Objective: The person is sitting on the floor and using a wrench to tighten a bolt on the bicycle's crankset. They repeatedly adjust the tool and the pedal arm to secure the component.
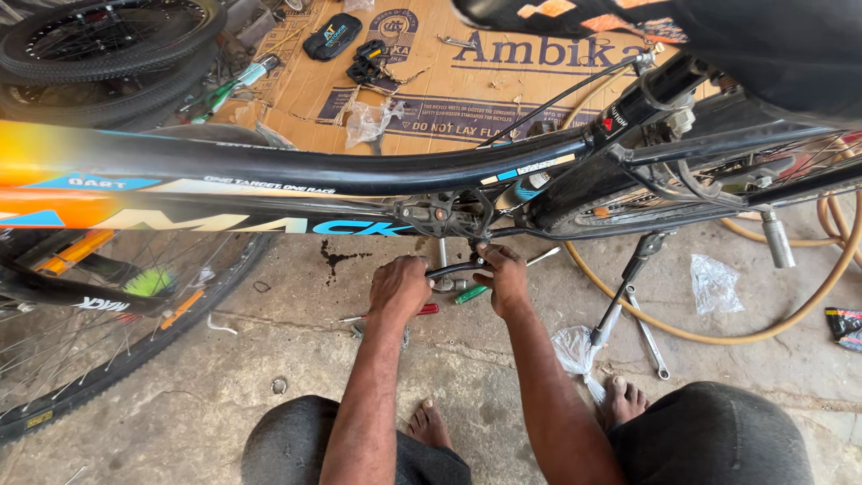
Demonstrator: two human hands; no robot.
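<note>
A black and orange bicycle frame [269, 175] runs across the view. My left hand [400, 286] is closed around a black crank arm [453, 268] just below the bottom bracket [442, 214]. At the arm's upper end my right hand [505, 277] pinches it with fingertips close under the bracket. Under my hands several tools lie on the concrete floor, among them a red-handled one [427, 309] and a green-handled one [469, 294]. I squat with bare feet behind my arms.
A spoked front wheel [85, 346] stands at the left. The kickstand [626, 286], a spanner [650, 338], plastic bags [714, 283] and a tan hose [718, 337] are at the right. Flattened cardboard [449, 85] with small parts and stacked tyres [99, 54] lie beyond the frame.
</note>
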